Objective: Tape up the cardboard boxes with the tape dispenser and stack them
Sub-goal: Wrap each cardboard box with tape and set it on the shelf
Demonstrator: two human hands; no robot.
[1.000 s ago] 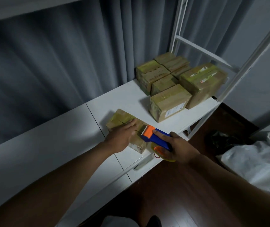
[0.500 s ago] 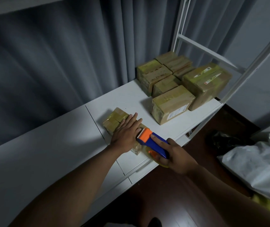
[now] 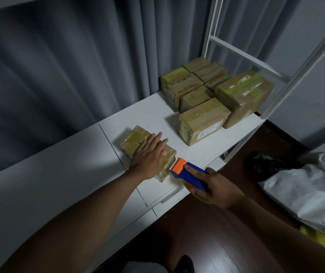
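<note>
tape roll (image 3: pixel 199 197) mostly behind right hand (image 3: pixel 219 191), curtain (image 3: pixel 59 75) blurred

A box (image 3: pixel 138 140) is lying on the desk (image 3: pixel 59 174) under the left hand (image 3: pixel 148 156), the tape dispenser (image 3: pixel 187 174) sitting just right (other boxes (image 3: pixel 203 115) behind).

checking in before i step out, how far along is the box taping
Mostly done: a cluster of taped boxes sits stacked at the far end of the white desk. In hand: the left hand presses flat on the small box, already tape-wrapped, while the right hand grips the tape dispenser at its near end. Left: finish this strip, then stack that box.
</note>
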